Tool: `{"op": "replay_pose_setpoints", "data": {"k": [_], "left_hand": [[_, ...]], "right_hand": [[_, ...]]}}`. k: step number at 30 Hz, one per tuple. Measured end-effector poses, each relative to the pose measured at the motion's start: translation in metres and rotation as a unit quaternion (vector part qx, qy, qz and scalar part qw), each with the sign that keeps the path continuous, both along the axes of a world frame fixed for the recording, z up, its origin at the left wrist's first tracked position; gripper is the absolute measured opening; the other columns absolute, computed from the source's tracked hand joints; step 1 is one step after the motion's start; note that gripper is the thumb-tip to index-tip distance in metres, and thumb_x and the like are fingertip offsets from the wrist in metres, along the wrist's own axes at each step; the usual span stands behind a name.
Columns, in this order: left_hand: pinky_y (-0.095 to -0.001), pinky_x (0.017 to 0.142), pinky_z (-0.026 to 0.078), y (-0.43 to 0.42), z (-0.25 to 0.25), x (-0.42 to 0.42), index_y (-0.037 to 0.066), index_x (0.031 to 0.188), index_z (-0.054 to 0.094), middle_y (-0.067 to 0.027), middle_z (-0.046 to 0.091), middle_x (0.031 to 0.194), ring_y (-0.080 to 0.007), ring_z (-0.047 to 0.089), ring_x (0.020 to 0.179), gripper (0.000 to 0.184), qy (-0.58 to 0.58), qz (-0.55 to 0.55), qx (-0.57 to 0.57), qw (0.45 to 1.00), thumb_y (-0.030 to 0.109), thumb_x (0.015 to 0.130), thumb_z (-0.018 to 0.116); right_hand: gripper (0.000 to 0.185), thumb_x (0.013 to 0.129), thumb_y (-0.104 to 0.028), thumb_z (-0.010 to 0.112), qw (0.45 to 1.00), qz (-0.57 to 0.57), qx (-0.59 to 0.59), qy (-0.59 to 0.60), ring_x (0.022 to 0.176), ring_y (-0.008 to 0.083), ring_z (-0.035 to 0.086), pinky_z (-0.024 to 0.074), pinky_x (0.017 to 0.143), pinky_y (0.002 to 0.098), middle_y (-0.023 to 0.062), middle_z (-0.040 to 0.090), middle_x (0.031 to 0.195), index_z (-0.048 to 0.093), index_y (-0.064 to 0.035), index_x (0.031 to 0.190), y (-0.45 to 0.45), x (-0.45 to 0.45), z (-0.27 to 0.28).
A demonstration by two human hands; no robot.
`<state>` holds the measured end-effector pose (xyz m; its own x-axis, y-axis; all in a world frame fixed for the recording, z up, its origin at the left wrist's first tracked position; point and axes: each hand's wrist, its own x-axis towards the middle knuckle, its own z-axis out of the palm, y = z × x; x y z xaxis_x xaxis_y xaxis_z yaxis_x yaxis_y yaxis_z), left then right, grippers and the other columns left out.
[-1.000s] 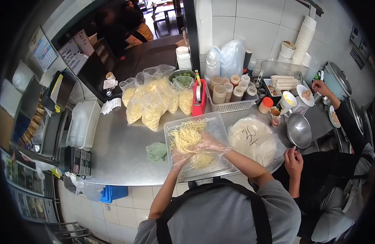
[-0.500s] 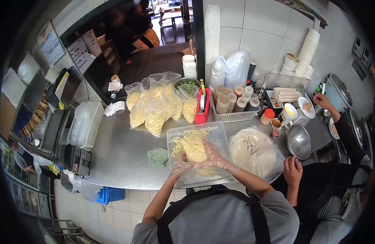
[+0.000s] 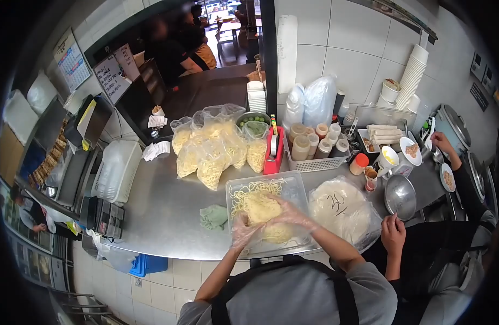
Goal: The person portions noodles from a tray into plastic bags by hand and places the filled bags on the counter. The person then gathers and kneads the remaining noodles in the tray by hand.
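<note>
Both of my hands wear clear plastic gloves and are inside a clear plastic tub [image 3: 299,187] of noodles. My left hand [image 3: 244,230] curls round the lower left side of a clump of noodles [image 3: 262,208]. Against the clump's right side is my right hand [image 3: 288,213], its fingers wrapped over it. Loose noodles [image 3: 246,192] lie along the back of the tub, and another heap [image 3: 277,233] sits beneath my hands. To the left of the tub is a crumpled green cloth [image 3: 213,217]. A bag of flat white rounds marked 30 [image 3: 338,208] lies to its right.
Behind the tub stand bagged noodles [image 3: 211,165], a red tape dispenser [image 3: 274,151] and a basket of bottles [image 3: 317,162]. At the right, a co-worker's hand [image 3: 393,234] is near a metal bowl [image 3: 400,196]; their other hand [image 3: 443,143] holds a utensil. A white rack [image 3: 119,173] stands left.
My hands have gathered the noodles into a compact clump, now held between them. The view has shifted, so the counter appears lower. The co-worker's far hand now has a utensil in it.
</note>
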<state>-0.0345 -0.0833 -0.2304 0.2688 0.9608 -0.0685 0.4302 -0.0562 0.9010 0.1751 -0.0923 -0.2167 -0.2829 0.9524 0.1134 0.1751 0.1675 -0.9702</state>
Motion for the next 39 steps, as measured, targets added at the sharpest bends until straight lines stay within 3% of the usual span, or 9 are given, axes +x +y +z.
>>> {"op": "replay_pose_setpoints", "data": {"k": [9,11,13,17,19,24,27,31,39], "left_hand": [[-0.0334,0.096,0.042,0.025,-0.081,-0.001,0.001,0.134,0.04,-0.0074,0.057,0.12,-0.0174,0.053,0.109,0.055,-0.073,-0.222,-0.221,0.947,0.03,0.091,0.057],[-0.0333,0.101,0.038,0.023,-0.063,0.005,0.002,0.139,0.036,-0.0068,0.051,0.131,-0.0168,0.048,0.117,0.055,-0.142,-0.171,-0.315,0.923,0.03,0.094,0.051],[-0.0323,0.104,0.034,0.008,-0.034,0.017,0.002,0.139,0.036,-0.0073,0.045,0.138,-0.0165,0.043,0.124,0.054,-0.298,0.004,-0.528,0.796,0.03,0.095,0.048],[-0.0331,0.105,0.034,0.016,-0.095,0.015,-0.002,0.139,0.033,-0.0091,0.044,0.138,-0.0192,0.041,0.125,0.056,-0.19,-0.104,-0.304,0.928,0.029,0.095,0.048],[-0.0342,0.104,0.035,0.015,-0.084,0.02,-0.005,0.138,0.033,-0.0129,0.045,0.136,-0.0207,0.042,0.125,0.057,-0.341,-0.021,-0.351,0.872,0.027,0.094,0.051],[-0.0331,0.101,0.039,0.006,-0.023,0.011,-0.006,0.138,0.03,-0.0167,0.048,0.132,-0.0216,0.049,0.119,0.072,-0.15,-0.095,-0.238,0.955,0.025,0.085,0.066],[-0.031,0.095,0.044,0.015,-0.005,0.005,-0.005,0.138,0.027,-0.0157,0.051,0.128,-0.0222,0.055,0.111,0.08,-0.055,-0.121,0.012,0.991,0.022,0.079,0.073],[-0.0305,0.09,0.049,0.026,-0.01,0.015,0.0,0.135,0.033,-0.0135,0.056,0.119,-0.0224,0.06,0.103,0.073,-0.114,-0.158,-0.215,0.957,0.015,0.077,0.075],[-0.0308,0.084,0.052,0.036,-0.039,0.026,0.002,0.129,0.043,-0.0088,0.06,0.113,-0.0191,0.06,0.099,0.059,-0.276,-0.069,-0.167,0.944,0.004,0.077,0.072]], "right_hand": [[0.075,0.075,-0.024,0.074,0.984,0.011,-0.165,0.072,0.131,0.0224,0.034,0.0285,0.108,0.0345,0.0121,0.038,0.141,0.039,-0.0076,0.139,0.015,0.032,-0.044],[0.076,0.075,-0.028,0.074,0.98,0.051,-0.131,0.142,0.129,0.0242,0.036,0.0291,0.107,0.036,0.0141,0.039,0.14,0.039,-0.0063,0.139,0.013,0.026,-0.018],[0.08,0.074,-0.031,0.074,0.999,0.027,-0.036,-0.004,0.128,0.0279,0.038,0.0296,0.107,0.037,0.0169,0.042,0.136,0.037,-0.005,0.139,0.006,0.023,0.009],[0.091,0.07,-0.032,0.078,0.956,-0.072,0.053,-0.279,0.125,0.0333,0.04,0.0278,0.108,0.0399,0.0219,0.042,0.134,0.03,-0.0043,0.142,-0.022,0.009,0.016],[0.098,0.067,-0.031,0.081,0.962,-0.122,0.05,-0.237,0.126,0.0323,0.04,0.0283,0.108,0.0407,0.021,0.039,0.137,0.026,-0.0054,0.144,-0.026,-0.008,-0.007],[0.109,0.06,-0.023,0.085,0.995,-0.072,0.063,-0.031,0.126,0.027,0.041,0.033,0.106,0.0381,0.0156,0.035,0.142,0.021,-0.0047,0.145,-0.013,0.0,-0.025],[0.103,0.06,-0.019,0.085,0.992,0.004,-0.032,0.122,0.125,0.0224,0.042,0.0349,0.105,0.0349,0.0123,0.037,0.141,0.026,-0.0026,0.143,-0.003,0.009,-0.021],[0.091,0.065,-0.016,0.083,0.986,0.021,-0.094,0.134,0.123,0.0187,0.044,0.0373,0.103,0.0319,0.0114,0.044,0.136,0.033,-0.0003,0.139,-0.009,0.014,-0.025],[0.075,0.075,-0.016,0.076,0.951,-0.004,-0.142,0.274,0.117,0.0181,0.048,0.0402,0.099,0.0318,0.0114,0.049,0.13,0.036,0.0007,0.137,0.0,0.014,-0.077]]}}
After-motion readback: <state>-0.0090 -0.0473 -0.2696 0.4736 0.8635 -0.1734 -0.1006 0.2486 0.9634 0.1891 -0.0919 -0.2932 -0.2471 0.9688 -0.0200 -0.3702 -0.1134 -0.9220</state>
